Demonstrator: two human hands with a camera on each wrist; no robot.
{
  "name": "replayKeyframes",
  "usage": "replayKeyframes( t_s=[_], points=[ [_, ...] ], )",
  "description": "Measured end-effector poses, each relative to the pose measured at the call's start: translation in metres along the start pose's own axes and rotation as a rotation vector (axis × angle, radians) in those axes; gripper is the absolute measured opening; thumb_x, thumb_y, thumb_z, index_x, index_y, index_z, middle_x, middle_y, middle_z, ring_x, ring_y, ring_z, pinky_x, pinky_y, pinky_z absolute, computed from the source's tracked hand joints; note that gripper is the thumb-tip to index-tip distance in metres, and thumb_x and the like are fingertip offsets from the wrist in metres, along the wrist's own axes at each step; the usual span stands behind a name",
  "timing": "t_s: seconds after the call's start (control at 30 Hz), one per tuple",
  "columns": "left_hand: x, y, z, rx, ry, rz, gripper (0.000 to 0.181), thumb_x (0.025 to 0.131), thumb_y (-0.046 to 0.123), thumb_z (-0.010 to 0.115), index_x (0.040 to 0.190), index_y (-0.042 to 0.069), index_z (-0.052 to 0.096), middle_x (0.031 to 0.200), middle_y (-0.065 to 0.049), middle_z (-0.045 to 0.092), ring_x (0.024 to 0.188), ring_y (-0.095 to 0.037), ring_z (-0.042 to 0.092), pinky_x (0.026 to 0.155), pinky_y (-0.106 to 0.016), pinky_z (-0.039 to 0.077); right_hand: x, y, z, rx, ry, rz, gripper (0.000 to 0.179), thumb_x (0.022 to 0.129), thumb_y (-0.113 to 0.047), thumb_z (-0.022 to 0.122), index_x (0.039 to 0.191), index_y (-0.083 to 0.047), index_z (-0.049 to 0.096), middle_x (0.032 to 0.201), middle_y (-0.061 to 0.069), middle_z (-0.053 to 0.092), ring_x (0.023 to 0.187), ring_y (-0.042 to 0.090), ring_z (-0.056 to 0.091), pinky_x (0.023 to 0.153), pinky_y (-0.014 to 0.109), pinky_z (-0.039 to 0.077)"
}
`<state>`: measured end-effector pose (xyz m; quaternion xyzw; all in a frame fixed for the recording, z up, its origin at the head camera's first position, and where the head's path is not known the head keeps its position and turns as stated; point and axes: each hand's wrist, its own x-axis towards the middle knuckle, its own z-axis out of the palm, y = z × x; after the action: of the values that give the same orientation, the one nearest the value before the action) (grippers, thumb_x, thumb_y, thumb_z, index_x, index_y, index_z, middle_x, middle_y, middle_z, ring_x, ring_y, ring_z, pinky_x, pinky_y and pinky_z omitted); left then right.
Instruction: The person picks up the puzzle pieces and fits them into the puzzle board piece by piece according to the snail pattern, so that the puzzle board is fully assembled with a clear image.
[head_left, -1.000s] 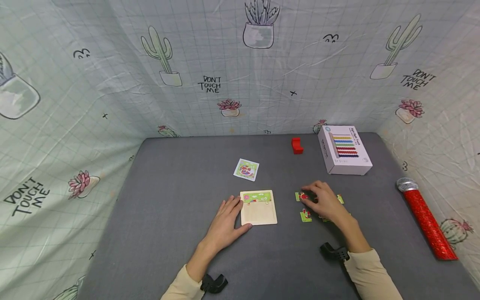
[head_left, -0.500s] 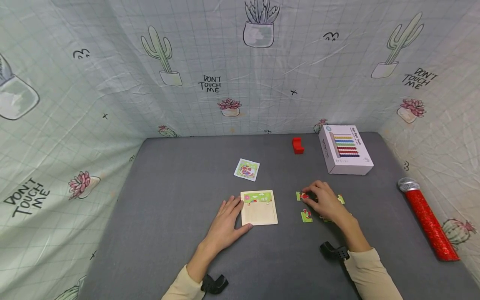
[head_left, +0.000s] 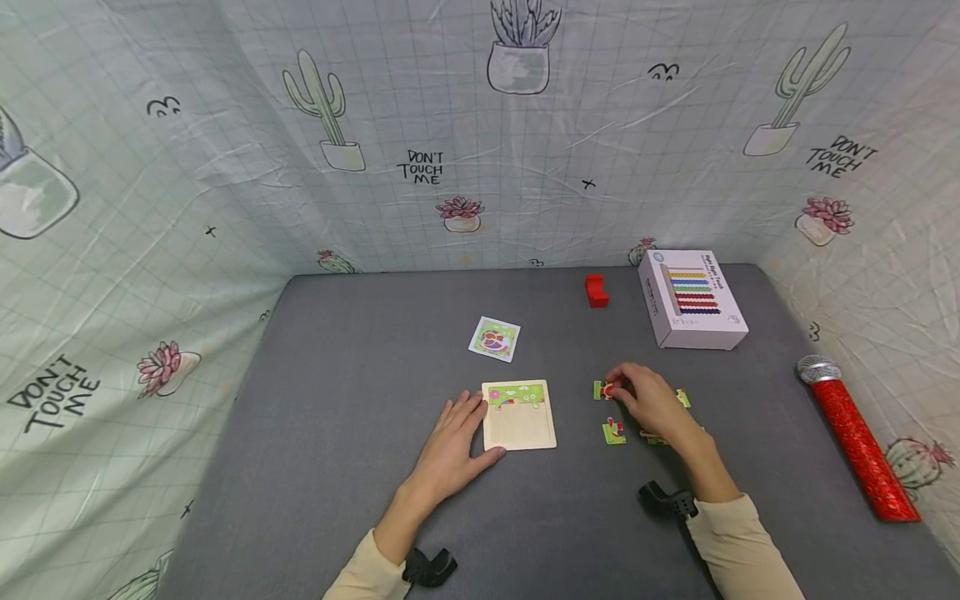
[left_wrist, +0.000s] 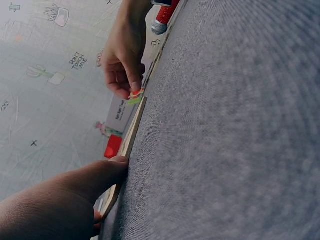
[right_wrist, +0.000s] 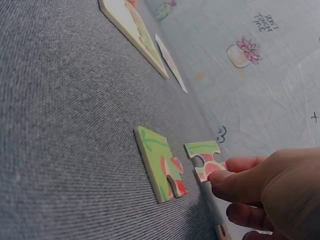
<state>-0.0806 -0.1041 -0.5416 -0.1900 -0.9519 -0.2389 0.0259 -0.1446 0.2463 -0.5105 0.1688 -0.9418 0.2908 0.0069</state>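
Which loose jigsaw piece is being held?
The leftmost loose jigsaw piece, pinched by the right hand; the other visible loose pieces lie unheld on the tabletop.

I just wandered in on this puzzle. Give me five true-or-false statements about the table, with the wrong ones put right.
1. The right hand pinches a puzzle piece. True.
2. In the head view, a red block stands left of the white box. True.
3. The left hand touches that box. False: the left hand touches the wooden board.
4. Pictures cover the whole board. False: its near part is bare wood.
5. The microphone is blue and green. False: the microphone is red and silver.
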Motion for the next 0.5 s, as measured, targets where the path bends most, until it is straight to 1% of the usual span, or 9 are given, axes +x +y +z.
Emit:
replayKeyframes(
  t_s=[0.17,0.27,0.4,0.5],
  points=[
    [0.0,0.0,0.0,-0.006,-0.007,-0.005,0.079,0.088,0.051,0.072,0.148,0.006,0.048,0.157,-0.01,0.045,0.152,-0.029,0.032,0.128,-0.047,0.022,0.0,-0.002,0.0,0.0,0.025,-0.015,0.014,0.093,-0.004,0.067,0.108,-0.004,0.066,0.095,0.006,0.066,0.081,0.014,0.055,0.071,0.033,0.05],
    [0.0,0.001,-0.001,-0.009,-0.007,-0.007,0.079,0.088,0.051,0.072,0.148,0.006,0.048,0.157,-0.01,0.045,0.152,-0.029,0.032,0.128,-0.047,0.022,0.003,-0.006,0.0,0.01,0.041,-0.009,0.015,0.094,-0.006,0.068,0.109,-0.004,0.066,0.095,0.005,0.066,0.08,0.014,0.055,0.071,0.031,0.05],
    [0.0,0.002,-0.002,-0.01,-0.009,-0.012,0.078,0.088,0.051,0.072,0.148,0.006,0.048,0.157,-0.01,0.045,0.152,-0.029,0.032,0.128,-0.047,0.022,0.01,-0.014,0.001,0.037,0.042,0.009,0.016,0.094,-0.009,0.068,0.11,-0.005,0.067,0.092,0.004,0.068,0.077,0.013,0.055,0.067,0.027,0.049],
    [0.0,0.002,-0.002,-0.012,-0.016,-0.015,0.078,0.088,0.051,0.072,0.149,0.006,0.048,0.157,-0.01,0.044,0.152,-0.029,0.032,0.128,-0.048,0.022,0.016,-0.023,0.002,0.056,0.035,0.006,0.017,0.094,-0.01,0.069,0.11,-0.005,0.066,0.09,0.004,0.068,0.077,0.012,0.056,0.066,0.026,0.049]
  ],
)
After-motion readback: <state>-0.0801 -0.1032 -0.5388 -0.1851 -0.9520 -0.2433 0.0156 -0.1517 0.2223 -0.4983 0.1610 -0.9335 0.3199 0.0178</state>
